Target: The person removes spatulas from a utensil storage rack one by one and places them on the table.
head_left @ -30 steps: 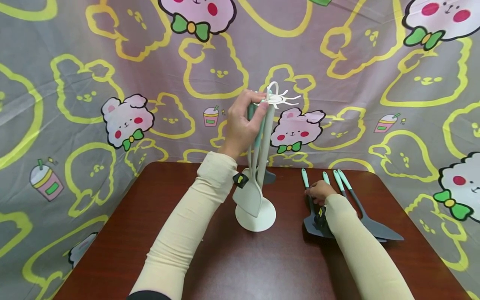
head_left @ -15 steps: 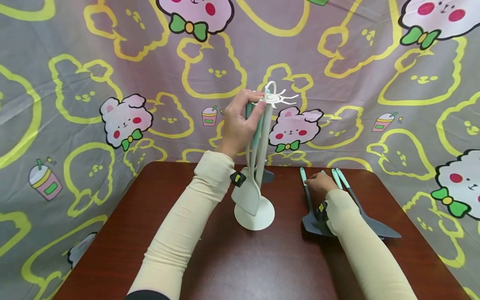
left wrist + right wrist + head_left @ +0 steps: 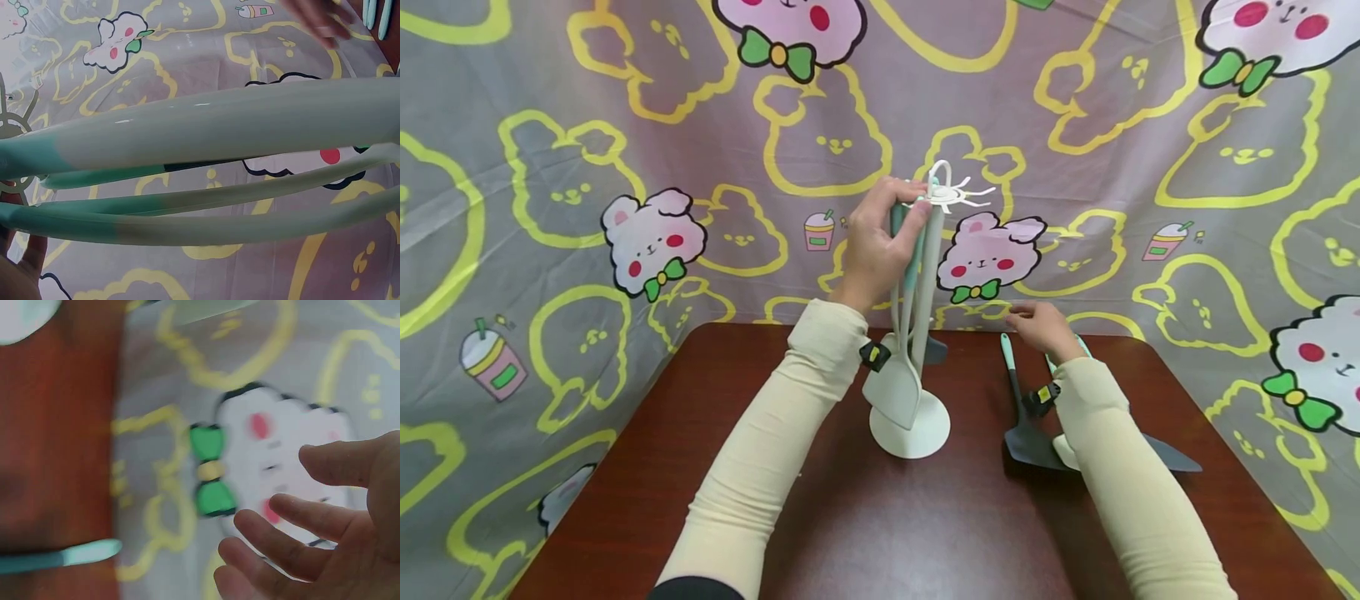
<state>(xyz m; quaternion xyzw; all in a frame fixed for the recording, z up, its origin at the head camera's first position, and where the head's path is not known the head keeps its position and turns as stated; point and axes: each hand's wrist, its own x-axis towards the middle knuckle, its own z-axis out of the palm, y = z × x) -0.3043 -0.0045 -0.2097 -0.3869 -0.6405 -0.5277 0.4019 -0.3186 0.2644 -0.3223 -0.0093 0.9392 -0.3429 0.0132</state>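
Near the top of a white utensil stand [image 3: 925, 446], my left hand [image 3: 880, 246] grips mint-ended utensil handles [image 3: 94, 228] just below the ring of hooks [image 3: 949, 195]. A cream-white spatula [image 3: 897, 396] hangs there with its head above the round base, and a dark utensil head [image 3: 935, 352] shows behind the post. My right hand [image 3: 1043, 327] is raised over the table's back edge. Its fingers are apart with nothing between them in the right wrist view. Below it lie a dark grey spatula [image 3: 1028, 443] and, partly hidden by the wrist, a pale utensil head [image 3: 1064, 452].
More mint-handled utensils lie at the right, largely hidden by my right forearm; a dark pointed head [image 3: 1174, 457] sticks out past it. A patterned cloth [image 3: 737, 250] rises behind the brown table [image 3: 715, 375].
My right hand has risen from among the utensil handles toward the table's back edge. A pale utensil head has come into view under the wrist. My left hand keeps its hold.
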